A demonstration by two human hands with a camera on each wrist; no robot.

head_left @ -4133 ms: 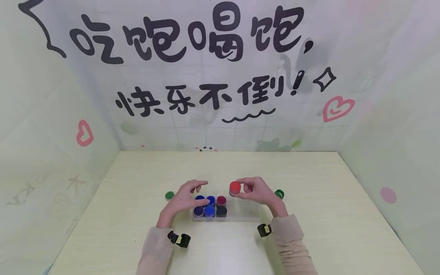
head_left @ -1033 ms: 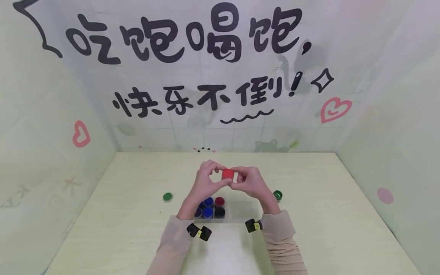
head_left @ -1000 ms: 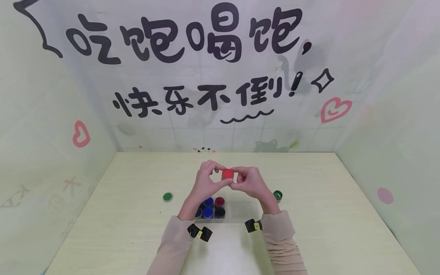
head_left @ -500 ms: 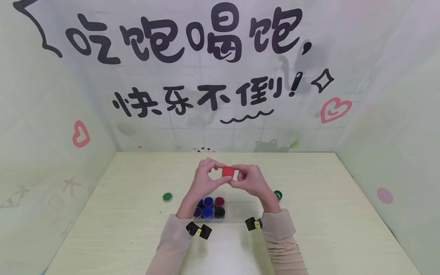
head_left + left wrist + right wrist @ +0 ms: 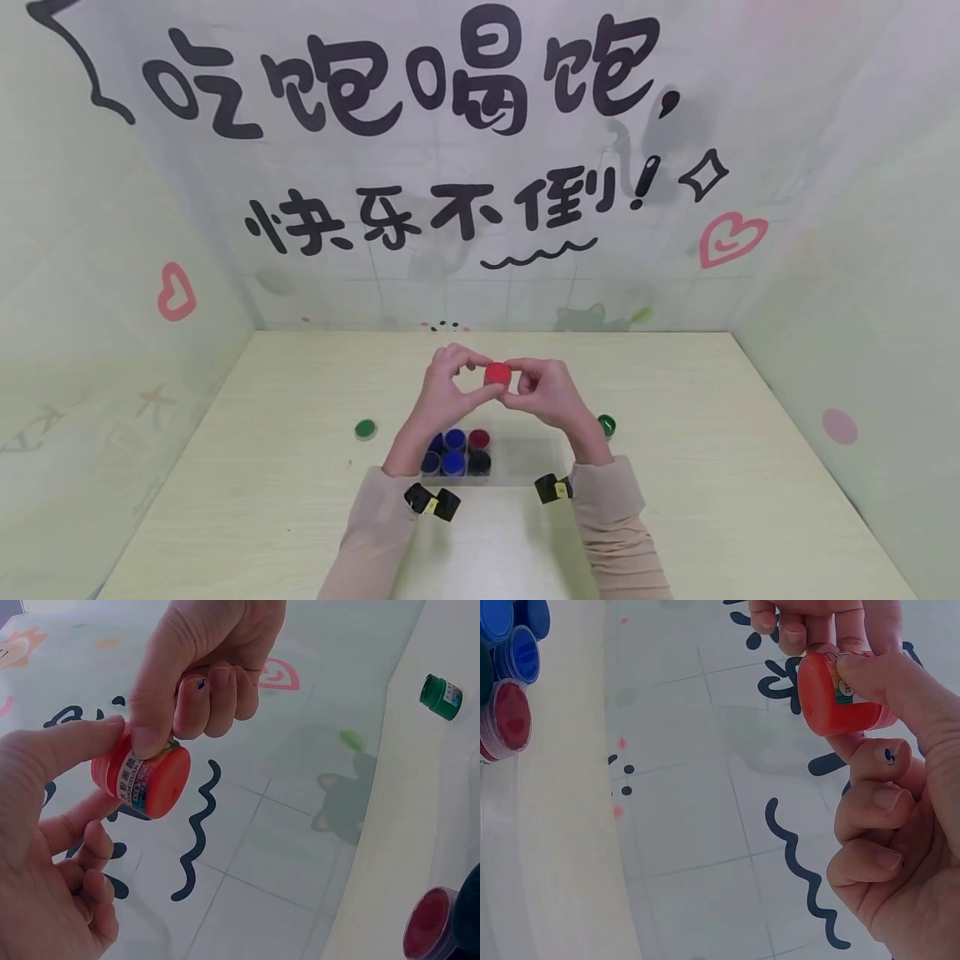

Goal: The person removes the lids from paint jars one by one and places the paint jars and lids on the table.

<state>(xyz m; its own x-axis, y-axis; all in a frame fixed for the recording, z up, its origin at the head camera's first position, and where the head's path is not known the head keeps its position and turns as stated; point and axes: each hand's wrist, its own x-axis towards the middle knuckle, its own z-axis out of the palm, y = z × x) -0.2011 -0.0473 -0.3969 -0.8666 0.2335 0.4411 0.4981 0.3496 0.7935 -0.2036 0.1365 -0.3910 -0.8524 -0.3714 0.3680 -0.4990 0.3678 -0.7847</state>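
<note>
A small red-orange paint jar (image 5: 497,375) with a printed label (image 5: 134,783) is held up above the table. My left hand (image 5: 442,398) pinches one end of it between thumb and forefinger, its other fingers loosely bent. From the other side my right hand (image 5: 549,393) grips the jar's body, thumb across the label and remaining fingers curled. Whether the cap has turned cannot be seen. Below the hands lies a clear plastic tray (image 5: 528,471) with blue paint jars (image 5: 453,463), a dark red one (image 5: 479,438) and a blackish one (image 5: 480,463) in its left part.
A green paint jar (image 5: 607,426), uncapped, stands right of the tray, partly behind my right wrist. A green round cap (image 5: 365,429) lies to the left. Printed cloth walls (image 5: 480,292) enclose the table (image 5: 300,500) at the back and sides.
Over the past seconds my left hand has left the tray's jars and taken hold of the red jar, which my right hand has raised leftward. Lately both hands have risen only slightly.
</note>
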